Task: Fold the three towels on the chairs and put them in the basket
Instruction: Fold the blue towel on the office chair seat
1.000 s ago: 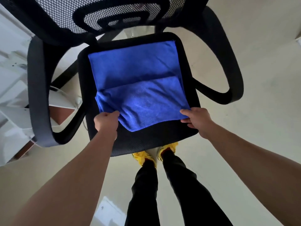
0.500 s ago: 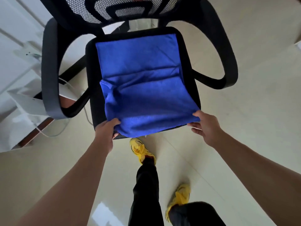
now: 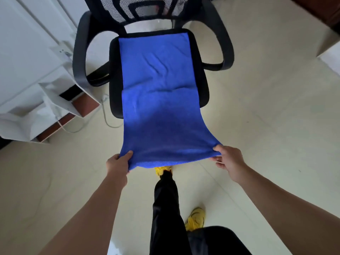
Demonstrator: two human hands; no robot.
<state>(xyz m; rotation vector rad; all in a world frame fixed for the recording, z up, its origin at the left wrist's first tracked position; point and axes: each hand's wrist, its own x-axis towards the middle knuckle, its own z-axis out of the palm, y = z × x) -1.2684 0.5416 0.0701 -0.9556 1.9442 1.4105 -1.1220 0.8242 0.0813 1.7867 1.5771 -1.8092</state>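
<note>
A blue towel [image 3: 158, 92] lies stretched out over the seat of a black office chair [image 3: 203, 83], and its near half hangs in the air past the seat's front edge. My left hand [image 3: 118, 163] pinches the towel's near left corner. My right hand [image 3: 227, 158] pinches the near right corner. Both hands hold the near edge taut above the floor, well in front of the chair. The far edge of the towel rests near the chair's mesh backrest. No basket and no other towel is in view.
White furniture [image 3: 27, 52] and a white stand with a cable [image 3: 60, 100] are to the left of the chair. Brown furniture [image 3: 322, 17] shows at the top right. My legs in black trousers and yellow shoes [image 3: 196, 219] stand on the pale tiled floor.
Both hands have pulled the towel's near edge back toward me, unfolding the doubled part. The towel now spans from the seat out over the floor. I have stepped back from the chair.
</note>
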